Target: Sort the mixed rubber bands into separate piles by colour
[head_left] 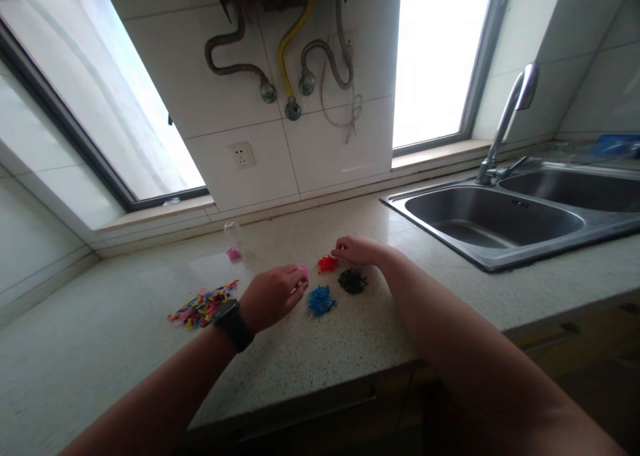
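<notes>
My left hand (275,297), with a dark watch at the wrist, is closed over the counter, and a bit of pink band-like material (303,271) shows at its fingertips. My right hand (357,250) has its fingers pinched together at the edge of a pile of small red bands (328,264); what is between them is too small to make out. Nearer to me lie a pile of blue bands (321,301) and a pile of black bands (353,281). A mixed multicoloured heap of bands (203,307) spreads left of my left hand.
A clear container (231,231) lies behind my left hand, with pink pieces (233,253) at its near end. A steel double sink (493,216) with a faucet (505,126) is set into the counter (280,383) at right. Pipes hang on the tiled wall.
</notes>
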Available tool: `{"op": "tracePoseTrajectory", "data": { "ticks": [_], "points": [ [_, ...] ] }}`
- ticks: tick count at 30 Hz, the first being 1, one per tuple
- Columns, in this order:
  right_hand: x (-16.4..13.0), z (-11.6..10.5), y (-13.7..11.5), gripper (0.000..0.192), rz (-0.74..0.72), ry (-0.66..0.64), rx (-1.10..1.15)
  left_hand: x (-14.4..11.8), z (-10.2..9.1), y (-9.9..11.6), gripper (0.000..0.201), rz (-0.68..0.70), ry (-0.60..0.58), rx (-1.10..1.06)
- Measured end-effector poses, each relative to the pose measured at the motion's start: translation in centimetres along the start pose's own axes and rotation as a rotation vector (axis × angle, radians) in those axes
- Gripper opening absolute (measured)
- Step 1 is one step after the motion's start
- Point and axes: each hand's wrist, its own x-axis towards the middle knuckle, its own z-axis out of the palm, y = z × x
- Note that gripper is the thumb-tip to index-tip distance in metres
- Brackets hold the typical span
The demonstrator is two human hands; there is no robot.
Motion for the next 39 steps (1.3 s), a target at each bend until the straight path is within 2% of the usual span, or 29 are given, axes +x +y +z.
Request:
{"op": "tracePoseTrajectory", "data": {
  "ticks": [3, 6, 10, 16, 21, 27, 31, 35, 39],
  "points": [
    [-0.1, 0.0, -0.1, 0.037, -0.007, -0.005, -0.008, -3.8, -0.8, 0.3, 0.023, 0.072, -0.025, 0.073],
    [0.0, 0.0, -0.2, 0.031, -0.015, -0.004, -0.026, -7.2, -0.9, 0.4, 0.021, 0.109, -0.038, 0.105],
    [0.3, 0.3, 0.2, 0.03, -0.033, -0.006, -0.004, -9.4, 0.1, 0.6, 0.019, 0.101, -0.035, 0.032],
    [0.9, 0.8, 1.0, 0.029, -0.019, -0.015, 0.06, -9.2, 1.5, 0.7, 0.018, 0.147, -0.057, 0.003],
    [0.9, 0.9, 1.0, 0.03, -0.031, -0.01, 0.083, -9.2, 1.6, 0.4, 0.016, 0.148, -0.057, -0.035],
    [0.9, 0.8, 1.1, 0.032, -0.05, -0.018, 0.116, -9.3, 1.7, 0.5, 0.017, 0.208, 0.013, -0.023],
    [0.9, 0.7, 0.6, 0.033, -0.058, 0.019, 0.186, -9.3, 1.7, 0.3, 0.016, 0.214, 0.012, -0.055],
    [1.3, 0.2, -2.0, 0.034, -0.105, 0.112, 0.326, -9.3, 1.6, 0.0, 0.016, 0.204, -0.011, -0.072],
    [2.1, -0.6, -7.4, 0.029, -0.241, 0.108, 0.322, -9.3, 1.7, -0.2, 0.015, 0.2, -0.014, -0.083]
  ]
}}
